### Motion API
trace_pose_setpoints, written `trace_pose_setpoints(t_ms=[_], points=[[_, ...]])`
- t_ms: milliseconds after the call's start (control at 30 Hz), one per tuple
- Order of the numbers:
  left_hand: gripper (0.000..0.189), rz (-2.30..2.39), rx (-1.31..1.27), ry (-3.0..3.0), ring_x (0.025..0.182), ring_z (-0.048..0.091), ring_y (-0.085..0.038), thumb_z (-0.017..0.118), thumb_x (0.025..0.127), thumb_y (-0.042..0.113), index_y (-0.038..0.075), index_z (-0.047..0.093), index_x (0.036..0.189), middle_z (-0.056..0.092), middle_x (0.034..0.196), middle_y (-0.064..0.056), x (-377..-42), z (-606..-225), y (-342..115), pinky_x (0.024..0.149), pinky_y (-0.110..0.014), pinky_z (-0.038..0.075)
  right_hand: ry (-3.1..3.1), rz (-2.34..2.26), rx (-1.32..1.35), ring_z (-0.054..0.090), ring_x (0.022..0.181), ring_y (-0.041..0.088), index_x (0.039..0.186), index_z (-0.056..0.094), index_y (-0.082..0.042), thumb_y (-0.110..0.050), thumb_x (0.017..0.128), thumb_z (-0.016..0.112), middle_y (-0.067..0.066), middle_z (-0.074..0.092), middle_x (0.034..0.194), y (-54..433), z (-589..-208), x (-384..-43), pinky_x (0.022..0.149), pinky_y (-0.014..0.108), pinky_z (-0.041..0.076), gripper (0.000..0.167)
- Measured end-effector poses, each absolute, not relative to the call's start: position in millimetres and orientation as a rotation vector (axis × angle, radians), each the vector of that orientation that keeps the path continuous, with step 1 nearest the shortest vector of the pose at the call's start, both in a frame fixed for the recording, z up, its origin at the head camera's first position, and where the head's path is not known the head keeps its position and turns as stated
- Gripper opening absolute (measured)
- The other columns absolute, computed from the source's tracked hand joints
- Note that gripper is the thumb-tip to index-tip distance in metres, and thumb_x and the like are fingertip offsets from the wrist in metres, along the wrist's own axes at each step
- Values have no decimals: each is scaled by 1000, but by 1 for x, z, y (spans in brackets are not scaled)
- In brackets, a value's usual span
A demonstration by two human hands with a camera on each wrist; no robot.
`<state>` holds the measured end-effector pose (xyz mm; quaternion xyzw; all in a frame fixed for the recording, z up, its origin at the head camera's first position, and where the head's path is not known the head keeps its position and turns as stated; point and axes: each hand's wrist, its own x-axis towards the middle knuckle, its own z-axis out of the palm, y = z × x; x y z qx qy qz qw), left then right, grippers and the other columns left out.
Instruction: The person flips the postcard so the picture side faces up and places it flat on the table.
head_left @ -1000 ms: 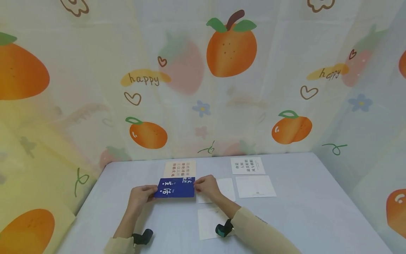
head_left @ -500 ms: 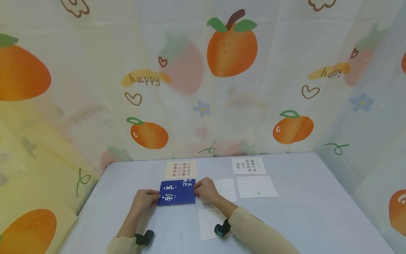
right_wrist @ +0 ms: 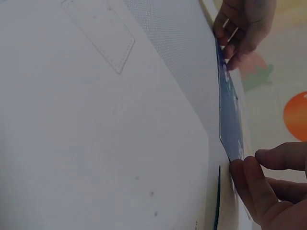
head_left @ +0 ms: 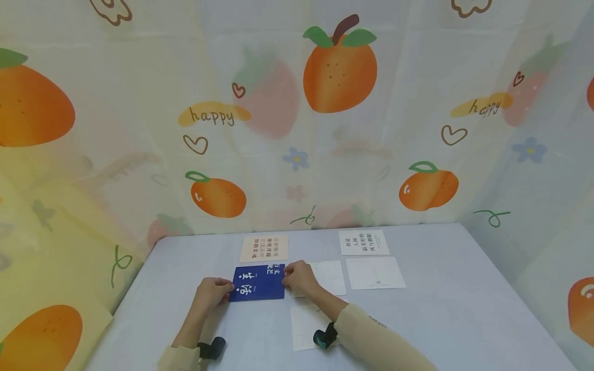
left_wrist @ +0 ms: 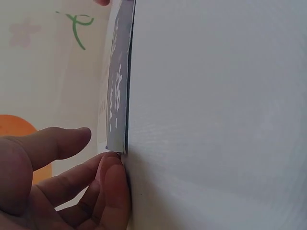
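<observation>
A blue postcard (head_left: 260,289) with white Chinese characters lies flat on the table, with a hand at each short side. My left hand (head_left: 212,294) touches its left edge; in the left wrist view the fingertips (left_wrist: 113,165) meet the card's end, while the thumb (left_wrist: 64,143) stands off it. On the opposite side, my right hand (head_left: 300,279) has its fingers at the right edge. In the right wrist view these fingers (right_wrist: 254,187) press against the card's end, with the thumb (right_wrist: 278,157) held above. Part of a white card (head_left: 330,277) is behind the right hand.
Behind the blue card lies a beige card (head_left: 264,248) with printed characters. To the right are a white card with dark characters (head_left: 363,242) and a blank-looking white card (head_left: 375,273). Another white card (head_left: 303,327) lies under the right forearm. A fruit-print curtain (head_left: 264,154) closes off the back.
The blue card has come down from above the beige card's lower edge, toward me, onto the table, then shifted slightly left. Both hands moved with it, and the left thumb has lifted off.
</observation>
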<state>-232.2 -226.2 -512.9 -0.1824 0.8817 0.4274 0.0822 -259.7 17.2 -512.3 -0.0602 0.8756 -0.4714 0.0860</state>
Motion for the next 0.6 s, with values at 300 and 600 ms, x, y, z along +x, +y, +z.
trace_pose_setpoints(t_ms=[300,600], points=[[37,1273,-523,2664,80,61,-22,56,95,21,-9,63,115,68,99,-20,-230,-511,-228,64,-26,49,2547,-1442,-251,60,66,12,110,67,9,-3,79,71,9,69,79,30,-511,-260,62,24,50,33],[36,1370,-405,2653,90,62,-26,56,97,23,-7,63,117,67,107,-21,-225,-494,-208,72,-31,51,2425,-1481,-278,66,74,20,117,64,6,-12,87,69,10,70,86,57,-494,-255,65,28,56,35]])
